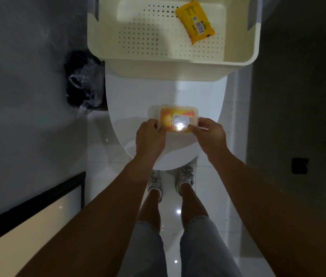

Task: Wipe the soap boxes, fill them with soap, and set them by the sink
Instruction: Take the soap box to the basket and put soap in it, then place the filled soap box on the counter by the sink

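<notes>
Clear plastic soap box (175, 118), with orange-wrapped soap inside, sits on the white toilet lid (138, 96), held at its ends: left hand (150, 139) and right hand (211, 134) each pinch it in a closed grip. Beyond the toilet lid, a yellow soap packet (195, 22) lies in the cream basket (158, 62).

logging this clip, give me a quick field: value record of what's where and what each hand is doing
setting: closed toilet lid used as work surface
soap box: clear lidded soap box on the toilet lid, orange-yellow soap inside
left hand: left hand grips the box's left end
right hand: right hand grips the box's right end
basket: cream perforated basket behind the lid
spare soap: yellow wrapped soap bar in the basket
bin: black-bagged bin left of toilet
</notes>
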The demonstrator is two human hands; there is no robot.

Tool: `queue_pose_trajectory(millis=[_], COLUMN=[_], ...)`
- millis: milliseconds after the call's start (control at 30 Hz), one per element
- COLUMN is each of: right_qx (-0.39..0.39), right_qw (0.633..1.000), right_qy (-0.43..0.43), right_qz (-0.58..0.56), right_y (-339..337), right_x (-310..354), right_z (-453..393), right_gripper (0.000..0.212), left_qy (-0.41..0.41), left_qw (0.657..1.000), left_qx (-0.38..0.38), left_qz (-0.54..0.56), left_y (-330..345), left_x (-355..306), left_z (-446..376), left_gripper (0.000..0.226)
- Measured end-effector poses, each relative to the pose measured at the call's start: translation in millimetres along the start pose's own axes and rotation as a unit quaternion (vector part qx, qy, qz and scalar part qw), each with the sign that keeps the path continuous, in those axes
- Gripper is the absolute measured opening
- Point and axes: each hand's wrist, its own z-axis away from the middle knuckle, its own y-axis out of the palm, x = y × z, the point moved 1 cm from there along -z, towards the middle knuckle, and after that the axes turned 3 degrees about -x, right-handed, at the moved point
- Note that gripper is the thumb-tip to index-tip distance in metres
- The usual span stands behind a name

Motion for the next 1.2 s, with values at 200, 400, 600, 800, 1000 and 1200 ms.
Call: queue_pose_trajectory(millis=[200, 400, 600, 800, 1000, 1200], right_qx=[-0.028, -0.076, -0.085, -0.138, -0.206, -0.262], right_qw=[0.998, 0.985, 0.965, 0.928, 0.875, 0.842], right_qy=[0.0, 0.008, -0.04, -0.11, -0.15, -0.174], right_qz=[-0.048, -0.152, -0.244, -0.329, -0.412, -0.439], right_y=[-4.5, -27.9, -90.9, -167.9, -246.8, -319.1], right_x=[4.3, 28.4, 86.2, 138.5, 168.6, 165.9], right_z=[3.2, 36.9, 93.0, 155.1, 218.0, 265.8], right_gripper=[0.034, 0.033, 0.033, 0.03, 0.028, 0.027], left_qy=[0.018, 0.041, 0.11, 0.242, 0.332, 0.387], left_qw=[1.0, 0.992, 0.972, 0.935, 0.897, 0.867], left_qx=[-0.016, 0.001, 0.03, 0.049, 0.102, 0.141], left_qz=[0.007, 0.12, 0.208, 0.255, 0.275, 0.28], left_y=[-5.3, -35.8, -95.1, -147.9, -171.8, -162.0], left_x=[0.1, -24.0, -88.6, -191.1, -280.3, -338.9], left_z=[0.7, 31.9, 73.0, 120.8, 183.7, 244.3], left_gripper=[0.027, 0.029, 0.037, 0.04, 0.043, 0.022])
